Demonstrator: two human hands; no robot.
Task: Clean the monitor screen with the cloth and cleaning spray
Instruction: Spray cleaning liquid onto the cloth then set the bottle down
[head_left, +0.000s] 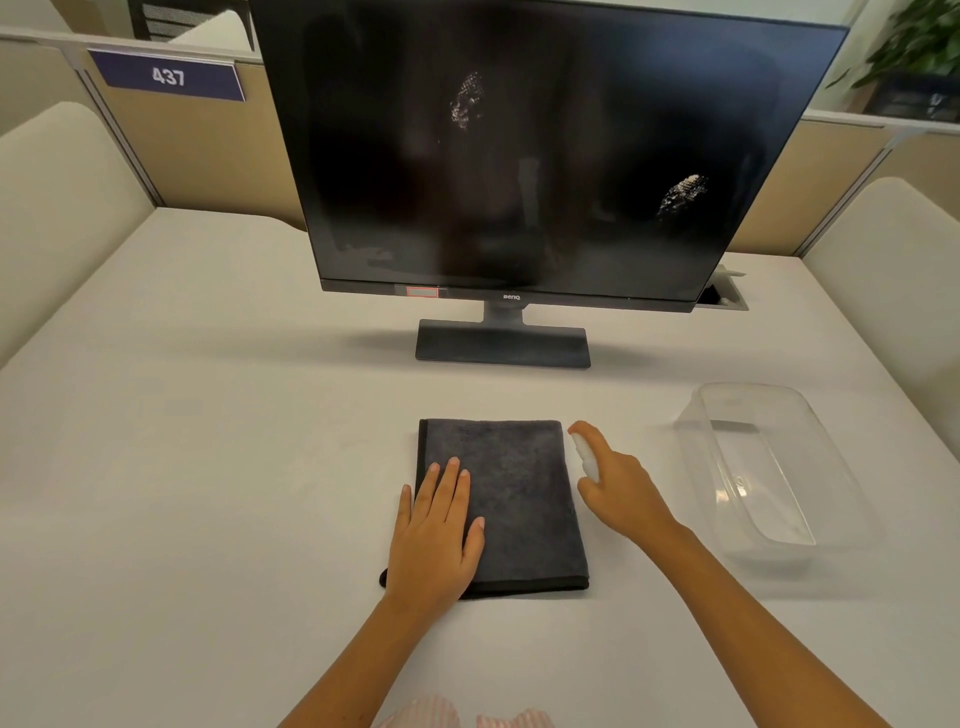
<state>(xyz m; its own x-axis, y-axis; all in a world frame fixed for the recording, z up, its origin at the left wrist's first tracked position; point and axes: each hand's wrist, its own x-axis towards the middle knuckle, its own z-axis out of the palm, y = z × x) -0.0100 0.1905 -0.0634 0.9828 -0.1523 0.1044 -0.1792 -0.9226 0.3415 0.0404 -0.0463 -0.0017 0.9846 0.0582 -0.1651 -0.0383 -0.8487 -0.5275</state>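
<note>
Monitor: a dark-screened monitor (519, 150) stood on its stand at the far middle of the pale worktop (208, 415), with two patches of white droplets (466, 101) on the glass, one upper middle, one lower right.
Cloth: a folded dark grey cloth (511, 499) lay flat on the worktop near the person, in front of the monitor's base.
Left hand: the left hand (439, 535) lay palm down on the cloth's left part, fingers straight and spread, its grip released.
Right hand: the right hand (621, 491) hovered just right of the cloth, its grip grasping a small white spray bottle (587, 457), the forefinger curved over the top.
Spray bottle: mostly hidden by the fingers; its nozzle direction could not be told.
Container: a clear plastic container (753, 467) sat on the worktop at the right, near the right hand but apart from it.
Surroundings: a beige partition bore a blue sign (169, 77) reading 437 at the far left; a green plant (919, 36) showed at the far right.
</note>
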